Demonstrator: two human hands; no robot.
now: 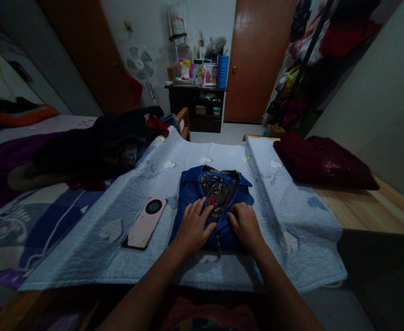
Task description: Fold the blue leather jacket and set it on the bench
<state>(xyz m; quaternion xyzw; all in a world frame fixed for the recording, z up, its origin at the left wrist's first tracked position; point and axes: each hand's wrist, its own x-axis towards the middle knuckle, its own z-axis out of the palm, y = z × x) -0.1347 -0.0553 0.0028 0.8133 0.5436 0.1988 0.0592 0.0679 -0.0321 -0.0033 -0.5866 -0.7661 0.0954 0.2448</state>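
A folded blue jacket (pixel 190 186) lies in front of me with its collar pointing away. Its dark patterned lining (pixel 217 193) shows in the open neck, and a zipper pull (pixel 218 241) hangs near its lower edge. My left hand (pixel 195 225) rests flat on the jacket's left front, fingers spread, thumb toward the middle. On the opposite side, my right hand (pixel 245 223) has its fingers curled in at the lapel's edge, closed on the jacket fabric. To the left of the jacket lies a pink phone (pixel 147 225), its round camera side up.
A light blue quilted cover (pixel 115 230) spreads under the jacket. Dark clothes (pixel 95 142) are heaped at the left. A folded maroon garment (pixel 322 161) sits on a wooden surface (pixel 371 204) at the right. Farther back stand a fan (pixel 140 64) and a dark cabinet (pixel 177 108).
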